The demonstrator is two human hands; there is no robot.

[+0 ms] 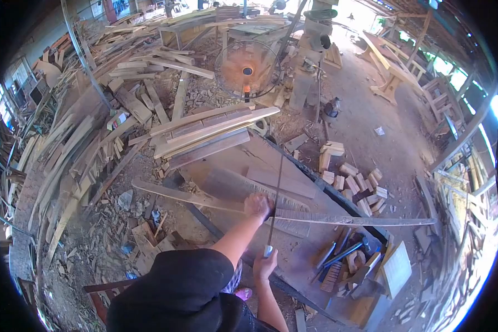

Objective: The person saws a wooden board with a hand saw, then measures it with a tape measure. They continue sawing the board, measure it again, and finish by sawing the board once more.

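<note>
Here, the left hand (pixel 258 206) has its fingers bent down over a long thin pale wooden strip (pixel 359 221) and holds it against the dusty grey workbench (pixel 235 161), where the strip lies across. The right hand (pixel 264 265), close to the body, is clenched around the pale handle of a long narrow dark metal blade (pixel 278 182), which crosses over the strip.

I see scrap planks (pixel 88 138) heaped left of the left hand (pixel 258 205), a fan (pixel 248 69) beyond it, dirt floor (pixel 371 110) and daylight rightward.
</note>
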